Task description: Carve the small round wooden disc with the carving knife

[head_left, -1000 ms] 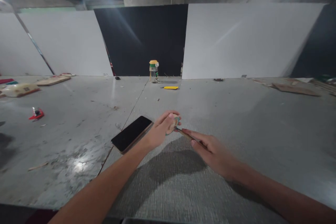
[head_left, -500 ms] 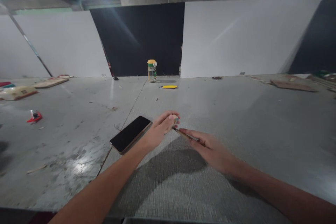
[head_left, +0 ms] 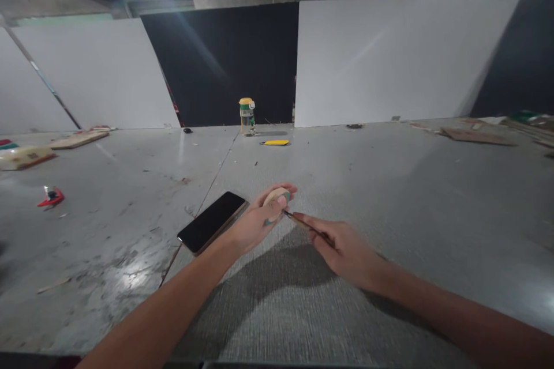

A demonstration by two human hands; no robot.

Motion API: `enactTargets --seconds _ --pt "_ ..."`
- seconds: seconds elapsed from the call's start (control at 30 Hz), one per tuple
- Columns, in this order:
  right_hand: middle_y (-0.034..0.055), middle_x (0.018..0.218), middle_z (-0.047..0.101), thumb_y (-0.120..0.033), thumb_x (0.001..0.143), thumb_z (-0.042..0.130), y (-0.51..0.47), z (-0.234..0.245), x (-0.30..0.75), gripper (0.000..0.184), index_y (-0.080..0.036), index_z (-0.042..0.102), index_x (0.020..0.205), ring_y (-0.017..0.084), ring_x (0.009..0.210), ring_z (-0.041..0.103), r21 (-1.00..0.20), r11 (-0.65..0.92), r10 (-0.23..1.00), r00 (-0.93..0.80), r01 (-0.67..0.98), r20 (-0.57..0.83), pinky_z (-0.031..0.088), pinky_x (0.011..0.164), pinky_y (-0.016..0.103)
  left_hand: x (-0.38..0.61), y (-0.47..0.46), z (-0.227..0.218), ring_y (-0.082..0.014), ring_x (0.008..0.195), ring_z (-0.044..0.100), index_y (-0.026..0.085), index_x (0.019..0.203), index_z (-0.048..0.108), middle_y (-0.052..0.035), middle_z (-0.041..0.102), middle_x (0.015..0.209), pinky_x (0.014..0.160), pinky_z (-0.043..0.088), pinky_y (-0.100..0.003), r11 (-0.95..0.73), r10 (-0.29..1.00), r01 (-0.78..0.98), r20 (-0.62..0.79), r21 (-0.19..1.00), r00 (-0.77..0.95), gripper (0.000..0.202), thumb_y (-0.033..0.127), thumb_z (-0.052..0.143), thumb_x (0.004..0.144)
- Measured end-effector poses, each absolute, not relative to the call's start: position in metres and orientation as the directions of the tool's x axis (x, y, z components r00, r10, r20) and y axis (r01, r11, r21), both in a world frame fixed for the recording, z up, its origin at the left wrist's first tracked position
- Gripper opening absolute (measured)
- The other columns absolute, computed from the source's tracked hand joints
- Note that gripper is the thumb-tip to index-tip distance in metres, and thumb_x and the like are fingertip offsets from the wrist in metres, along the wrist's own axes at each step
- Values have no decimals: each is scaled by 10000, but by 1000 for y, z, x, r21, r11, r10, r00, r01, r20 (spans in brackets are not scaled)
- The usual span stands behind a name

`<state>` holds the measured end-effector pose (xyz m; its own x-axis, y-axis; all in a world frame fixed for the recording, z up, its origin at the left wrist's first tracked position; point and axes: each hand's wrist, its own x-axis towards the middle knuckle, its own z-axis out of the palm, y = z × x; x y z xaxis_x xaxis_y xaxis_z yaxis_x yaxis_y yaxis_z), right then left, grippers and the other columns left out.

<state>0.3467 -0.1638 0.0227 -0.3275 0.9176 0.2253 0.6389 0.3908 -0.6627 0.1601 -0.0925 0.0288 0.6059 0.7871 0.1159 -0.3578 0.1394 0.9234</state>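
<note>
Now the left hand, grip closed, had turned the pale piece, giving the tool (right hand pinching it) another side.

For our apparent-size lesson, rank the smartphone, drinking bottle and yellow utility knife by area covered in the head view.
1. Smartphone
2. Drinking bottle
3. Yellow utility knife
The smartphone lies nearest the camera, so actual sizes are unsure.

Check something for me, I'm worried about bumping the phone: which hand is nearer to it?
Left. The left hand is just right of the phone, near its far end; the right hand is farther right, past the left hand.
</note>
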Motion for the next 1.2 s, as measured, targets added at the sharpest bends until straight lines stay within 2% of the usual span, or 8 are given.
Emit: enactTargets --seconds 0.13,0.27,0.47,0.77,0.87,0.97,1.07,1.2 --pt "104 996 737 -145 901 399 -165 22 346 489 -159 507 1378 187 716 680 -622 380 923 -323 685 208 518 683 300 161 -93 30 -243 1248 397 187 1062 629 -104 531 1269 968 333 -317 153 791 -387 122 909 599 289 331 661 814" --pt "111 1300 606 -212 941 396 -162 23 345 441 -173 527 1360 239 1153 582 -721 408 908 -334 560 254 452 955 391 160 -92 28 -236 1228 420 208 1037 626 -87 540 1270 938 345 -310 189 798 -425 114 885 592 256 326 661 813" --pt "81 1170 686 -219 944 387 -161 24 346 453 -210 501 1382 218 867 687 -755 344 929 -320 558 187 542 778 368 160 -93 28 -224 1224 421 213 1031 623 -77 532 1282 947 336 -309 192 799 -428 112 883 591 216 287 644 829" --pt "90 1344 573 -294 972 380 -159 17 350 447 -197 481 1396 233 1107 598 -756 401 903 -361 517 232 470 920 377 157 -89 26 -251 1254 432 188 1049 624 -110 549 1289 977 342 -333 261 776 -453 94 853 623 260 312 642 821" --pt "100 1201 654 -316 975 379 -158 14 351 457 -206 460 1411 170 740 637 -776 361 919 -340 517 201 505 659 290 154 -84 23 -257 1250 449 189 1085 616 -112 557 1290 999 335 -354 292 757 -480 107 827 645 266 307 605 847" --pt "56 849 686 -335 975 380 -158 14 351 460 -200 467 1406 104 477 453 -802 302 937 -317 515 149 377 462 217 152 -82 21 -270 1234 473 183 1094 612 -120 579 1263 999 341 -373 326 750 -509 109 797 652 271 304 584 853" --pt "-16 594 526 -355 974 382 -159 16 350 477 -185 459 1413 100 440 354 -836 254 943 -316 487 102 297 422 204 151 -82 23 -285 1226 485 172 1076 619 -131 584 1254 980 361 -383 341 733 -514 120 787 670 271 308 573 847" --pt "-47 545 388 -381 962 404 -160 18 350 508 -164 450 1418 117 469 377 -857 216 949 -308 468 71 304 436 212 150 -83 27 -289 1216 496 170 1080 618 -134 599 1224 962 384 -393 347 724 -526 135 777 677 267 299 546 857"
